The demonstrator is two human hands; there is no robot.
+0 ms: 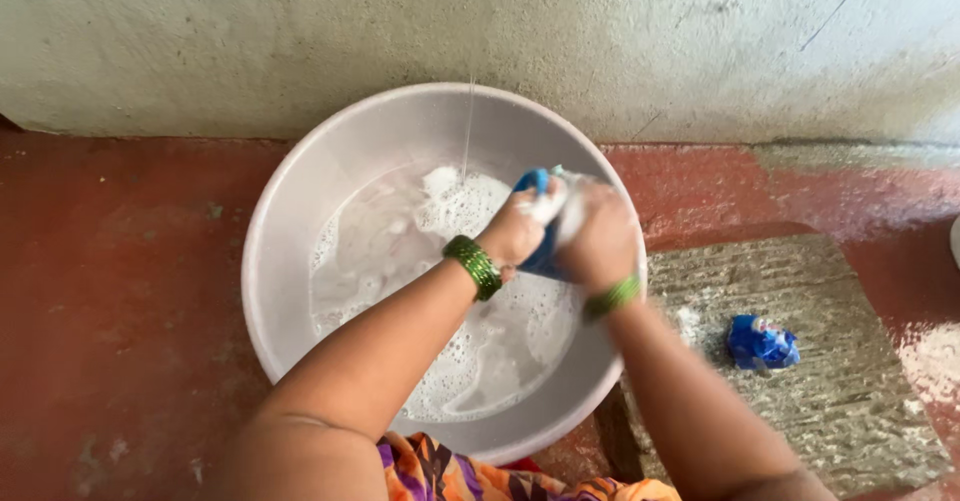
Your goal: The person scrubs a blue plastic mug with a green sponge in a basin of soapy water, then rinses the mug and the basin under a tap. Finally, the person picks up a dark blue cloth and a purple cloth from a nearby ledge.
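Observation:
A wide grey plastic basin [300, 191] stands on the red floor, holding soapy, foamy water [400, 251]. Over its right side both my hands grip a blue cloth [541, 257] covered in white suds. My left hand [515, 231] holds the cloth's near-left part, and my right hand [600, 236], blurred by motion, clasps it from the right. Green bangles ring both wrists. A thin stream of water [468, 126] falls into the basin from above.
A rough grey washing stone [840, 361] lies to the right of the basin, with a crumpled blue packet [762, 344] on it. A pale plastered wall [500, 31] runs behind. My orange patterned clothing [450, 476] shows at the bottom edge.

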